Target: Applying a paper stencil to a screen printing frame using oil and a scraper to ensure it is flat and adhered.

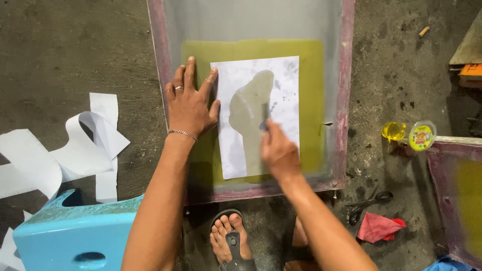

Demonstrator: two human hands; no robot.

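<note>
White paper sheet point(281, 80) with a cut-out silhouette lies flat on the yellow-green mesh point(311, 100) of a screen-printing frame point(345, 100), which sits on the concrete floor point(75, 45).

Your right hand point(277, 153) rests over the lower middle of the sheet, fingers pressed together around a small dark tool point(265, 114) whose tip touches the cut-out area. The hand is blurred; exact hold on the tool cannot be told.

Your left hand point(191, 103) lies flat, fingers spread, partly on the mesh and on the sheet's left edge. Ring on one finger, chain bracelet at the wrist.

Surroundings: your sandalled foot point(230, 243) just below the frame. Blue plastic stool point(75, 233) at lower left, white paper offcuts point(75, 150) beside it. To the right: scissors point(369, 203), red cloth point(379, 227), a roll of tape point(422, 135), a second frame point(457, 195).
</note>
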